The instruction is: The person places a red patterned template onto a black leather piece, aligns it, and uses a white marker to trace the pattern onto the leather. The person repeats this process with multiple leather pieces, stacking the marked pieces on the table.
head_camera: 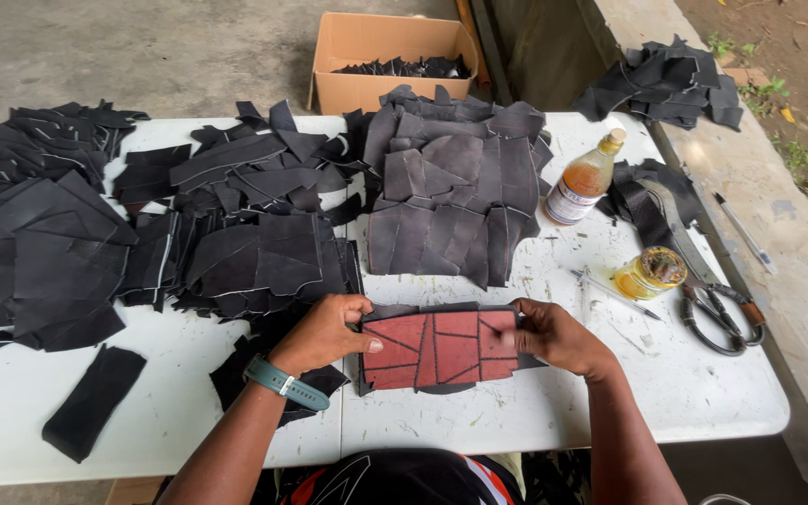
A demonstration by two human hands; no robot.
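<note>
Low in the middle of the frame we've got a reddish-brown panel (pixel 441 349) pieced together from angular patches with dark seams between them, lying flat on the white table (pixel 610 402) over a slightly bigger black backing piece. Our left hand (pixel 324 332) pinches its left edge, thumb on top and fingers curled under, and our right hand (pixel 554 335) nips the right edge the same way. Looks to us like holding both ends keeps the patchwork from shifting or buckling.

Just above it, centre frame, sits a stack of dark grey cut pieces (pixel 455 201) laid overlapping like shingles, close enough to grab from. To the left there's a messier heap of black scraps (pixel 245 215), and a bigger spread of black pieces (pixel 35 224) fills the upper left. One loose black strip (pixel 93 400) lies alone at lower left.

On the right side, within easy reach of our right hand: a bottle of amber liquid (pixel 584 180), a small open jar of yellowish stuff (pixel 649 272), probably glue, and a pair of scissors (pixel 722 316) near the table edge. At the top of the frame, a cardboard box (pixel 390 56) on the floor holds more black offcuts, and another pile (pixel 666 84) rests on the concrete ledge, upper right.
</note>
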